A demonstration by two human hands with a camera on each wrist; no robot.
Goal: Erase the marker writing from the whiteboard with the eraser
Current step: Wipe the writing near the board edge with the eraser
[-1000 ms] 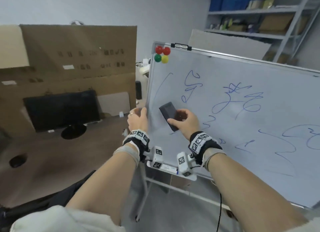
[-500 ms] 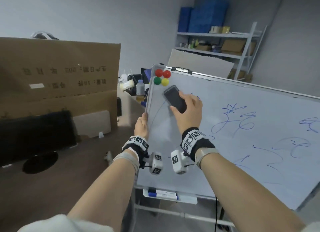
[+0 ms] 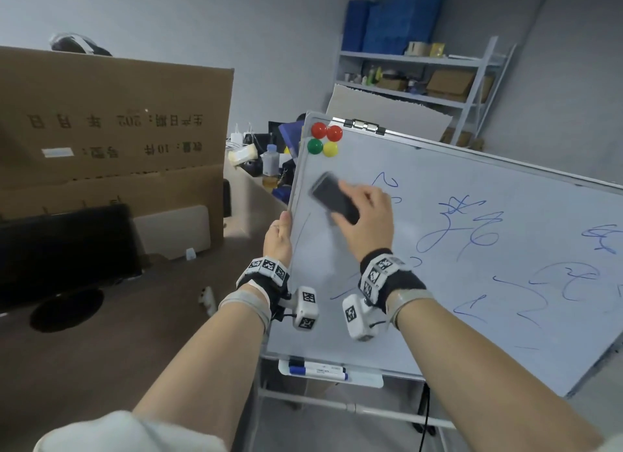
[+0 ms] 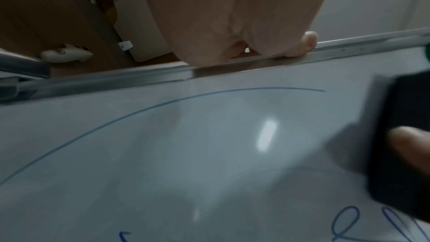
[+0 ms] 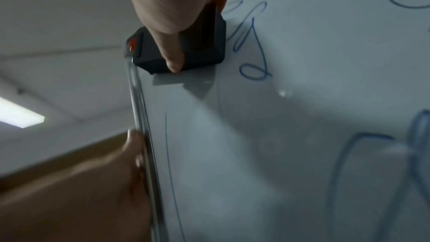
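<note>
A whiteboard (image 3: 438, 283) on a stand carries blue marker scribbles (image 3: 462, 229) across its middle and right. My right hand (image 3: 367, 222) grips a black eraser (image 3: 333, 198) and presses it flat on the board near the upper left corner, just below the coloured magnets. The right wrist view has the eraser (image 5: 200, 43) under my fingers beside a blue loop (image 5: 253, 58). My left hand (image 3: 278, 239) grips the board's left metal frame (image 4: 256, 62), thumb on the edge. A long thin blue arc (image 4: 163, 104) runs by that edge.
Red, green and yellow magnets (image 3: 323, 139) sit at the board's top left corner. Markers lie in the tray (image 3: 330, 372) under the board. A big cardboard box (image 3: 111, 141) and a dark monitor (image 3: 64, 249) stand to the left, a shelf rack (image 3: 438, 77) behind.
The right hand carried the eraser up from the board's middle left to near the magnets, then slightly down-left. Part of the upper left scribble is gone. The left hand kept its hold on the frame.
</note>
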